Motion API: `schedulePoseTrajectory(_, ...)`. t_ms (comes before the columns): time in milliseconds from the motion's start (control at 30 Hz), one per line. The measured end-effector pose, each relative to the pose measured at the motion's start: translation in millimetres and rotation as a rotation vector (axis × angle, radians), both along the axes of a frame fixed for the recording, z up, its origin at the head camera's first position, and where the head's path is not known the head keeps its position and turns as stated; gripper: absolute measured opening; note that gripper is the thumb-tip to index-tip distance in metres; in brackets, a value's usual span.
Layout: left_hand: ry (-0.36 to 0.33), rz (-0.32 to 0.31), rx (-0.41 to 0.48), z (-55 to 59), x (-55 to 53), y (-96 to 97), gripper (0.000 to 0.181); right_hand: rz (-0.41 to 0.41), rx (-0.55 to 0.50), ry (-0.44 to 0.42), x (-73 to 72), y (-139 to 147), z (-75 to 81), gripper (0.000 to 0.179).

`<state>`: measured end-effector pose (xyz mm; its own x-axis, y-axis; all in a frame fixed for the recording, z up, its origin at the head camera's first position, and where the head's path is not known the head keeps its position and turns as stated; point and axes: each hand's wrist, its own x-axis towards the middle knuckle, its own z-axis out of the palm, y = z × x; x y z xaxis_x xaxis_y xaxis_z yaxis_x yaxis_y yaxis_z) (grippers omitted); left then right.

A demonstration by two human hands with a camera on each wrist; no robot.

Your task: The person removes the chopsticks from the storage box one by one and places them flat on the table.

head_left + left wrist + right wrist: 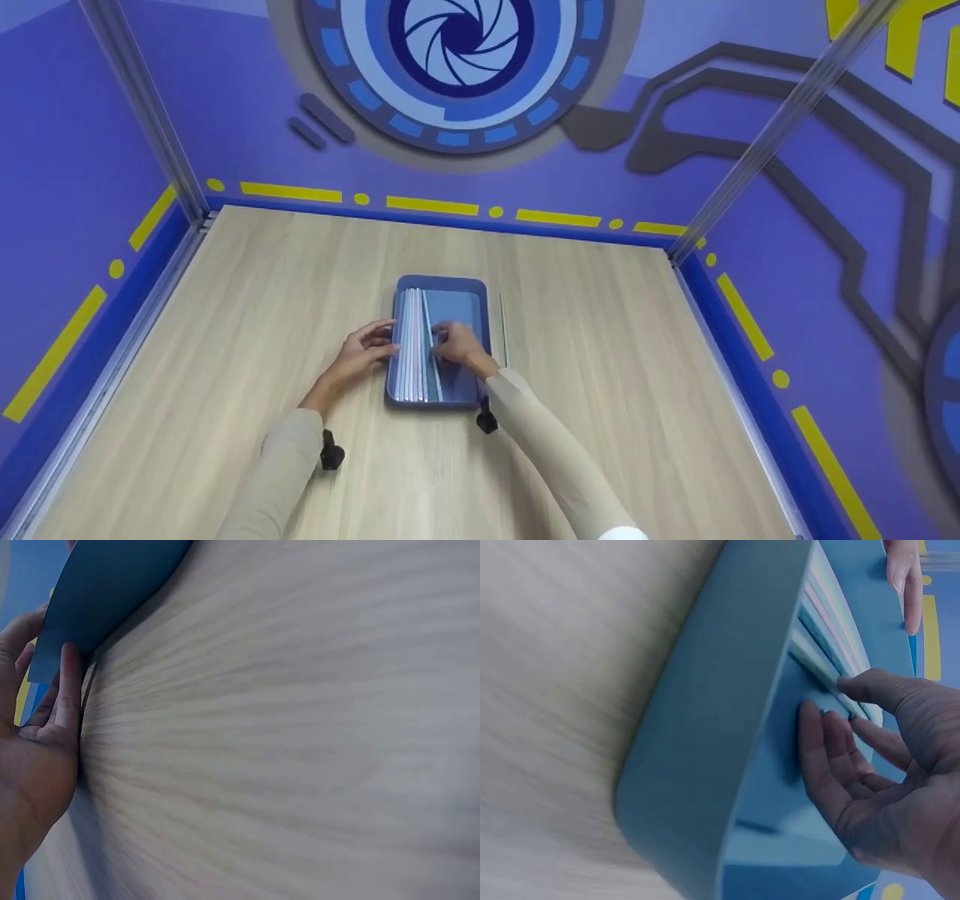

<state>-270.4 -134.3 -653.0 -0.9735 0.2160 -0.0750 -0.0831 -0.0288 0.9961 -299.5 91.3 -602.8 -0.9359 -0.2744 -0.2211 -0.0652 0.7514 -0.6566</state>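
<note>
A shallow blue tray lies on the wooden table. Inside, a row of thin, flat, pastel-edged pieces stands on edge along its left side; the rightmost leans slightly. My right hand reaches into the tray. Its thumb and fingertips touch the right face of that piece in the right wrist view, while the other fingers bend loosely over the tray floor. My left hand is at the tray's left side, fingertips on the wall. In the left wrist view, one straight finger lies against the outer wall.
A thin dark strip lies on the table just right of the tray. Purple panels with yellow dashes enclose the table at the back and sides. A metal post rises at the back right corner.
</note>
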Motion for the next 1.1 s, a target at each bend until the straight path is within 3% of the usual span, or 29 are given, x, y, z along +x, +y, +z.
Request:
schedulePoseTrajectory(133,0.015,0.019,-0.003,-0.9,-0.5,-0.3,0.06,0.022,0.15,0.088,0.2,-2,2.4,0.048)
schedulePoseTrajectory(233,0.014,0.018,-0.025,-0.5,-0.4,-0.4,0.059,0.036,0.182,0.106,-0.2,1,0.2,0.047)
schedulePoseTrajectory(400,0.02,0.02,-0.039,0.9,0.2,1.9,0.059,0.039,0.054,0.076,-3.6,13,-2.5,0.044)
schedulePoseTrajectory(567,0.037,0.002,-0.045,-0.8,1.9,3.4,0.059,0.028,-0.108,-0.031,-5.0,26,2.3,0.041)
schedulePoseTrajectory(900,0.038,0.003,-0.014,-4.0,2.5,0.4,0.059,0.126,-0.356,-0.192,-5.4,44,18.0,0.045)
schedulePoseTrajectory(1100,0.019,0.014,-0.007,-3.8,2.0,1.5,0.058,0.185,-0.373,-0.22,-9.3,56,20.5,0.046)
